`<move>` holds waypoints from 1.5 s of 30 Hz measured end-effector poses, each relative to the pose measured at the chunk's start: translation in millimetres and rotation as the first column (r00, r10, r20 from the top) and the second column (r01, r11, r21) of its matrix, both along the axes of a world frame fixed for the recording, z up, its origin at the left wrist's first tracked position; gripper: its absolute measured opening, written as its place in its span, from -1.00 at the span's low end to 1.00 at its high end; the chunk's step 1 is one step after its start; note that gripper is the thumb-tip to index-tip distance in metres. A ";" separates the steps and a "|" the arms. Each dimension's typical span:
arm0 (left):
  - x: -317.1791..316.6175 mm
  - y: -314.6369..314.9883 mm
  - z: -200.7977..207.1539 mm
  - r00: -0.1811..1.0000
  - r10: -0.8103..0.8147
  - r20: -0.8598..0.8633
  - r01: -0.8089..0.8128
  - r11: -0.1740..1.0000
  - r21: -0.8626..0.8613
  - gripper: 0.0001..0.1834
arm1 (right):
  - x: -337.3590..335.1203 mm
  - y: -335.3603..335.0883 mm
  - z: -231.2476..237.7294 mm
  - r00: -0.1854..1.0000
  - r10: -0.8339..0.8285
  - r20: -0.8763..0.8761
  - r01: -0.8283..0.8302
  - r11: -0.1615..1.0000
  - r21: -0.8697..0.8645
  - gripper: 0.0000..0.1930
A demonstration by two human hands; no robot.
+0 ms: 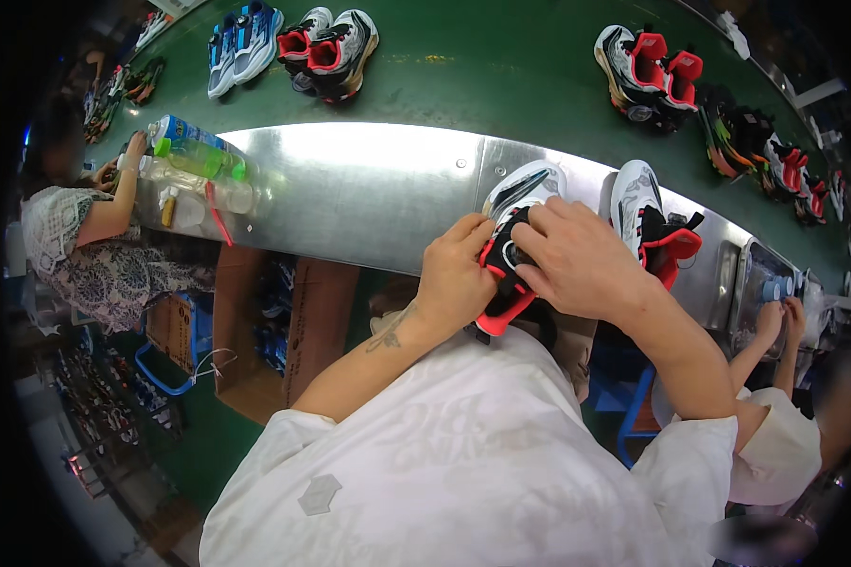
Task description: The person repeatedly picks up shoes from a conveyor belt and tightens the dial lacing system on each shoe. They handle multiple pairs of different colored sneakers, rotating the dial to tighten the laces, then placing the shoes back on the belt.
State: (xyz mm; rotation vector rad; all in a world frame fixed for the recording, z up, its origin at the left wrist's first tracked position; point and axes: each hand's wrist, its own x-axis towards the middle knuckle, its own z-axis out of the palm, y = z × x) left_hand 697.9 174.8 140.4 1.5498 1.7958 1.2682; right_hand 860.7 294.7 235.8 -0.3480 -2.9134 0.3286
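A white, black and red sneaker (529,186) rests at the near edge of the metal bench, its toe pointing away from me and its red-lined opening toward my body. My left hand (452,274) grips its left side near the collar, thumb against the black upper. Over the tongue, my right hand (581,255) is closed with bent fingers, touching the upper beside a round dial. Whatever its fingertips pinch is partly hidden. Just right of that hand, the matching sneaker (636,198) stands upright on the bench, untouched.
Beyond the metal bench (369,189), a green surface (492,66) carries pairs of sneakers (329,52). Plastic bottles (199,159) lie at the bench's left. An open cardboard box (321,312) is below. Co-workers (76,222) sit on both sides; a metal tray (756,293) is right.
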 end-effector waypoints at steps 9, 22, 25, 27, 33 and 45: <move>-0.8 -1.3 -0.4 0.996 -0.054 -0.070 0.053 0.998 -0.021 -0.47 | 10.3 -3.3 -11.6 0.987 -0.120 0.103 0.138 0.971 -0.196 -0.63; -1.6 0.2 -3.7 0.991 -0.065 -0.118 0.064 0.998 -0.012 -0.49 | 1.4 -6.4 -13.6 0.930 -0.213 0.299 0.290 0.925 -0.245 -0.61; 0.3 0.8 -2.5 0.991 -0.065 -0.113 0.064 0.998 -0.013 -0.51 | 7.8 -2.9 -18.4 0.992 -0.122 -0.032 0.118 0.987 -0.108 -0.59; 1.3 1.9 -3.1 0.991 -0.065 -0.113 0.065 0.998 -0.003 -0.51 | 8.0 -4.3 -22.0 0.987 -0.148 0.068 0.158 0.967 -0.198 -0.61; 0.5 0.9 0.1 0.993 -0.074 -0.096 0.070 0.997 -0.043 -0.50 | 10.0 1.7 -15.8 0.994 -0.026 -0.110 0.019 0.998 -0.064 -0.60; -0.3 4.3 1.1 0.987 -0.081 -0.140 0.073 0.995 -0.063 -0.42 | 13.9 -12.1 -24.7 0.949 -0.254 0.188 0.300 0.911 -0.284 -0.58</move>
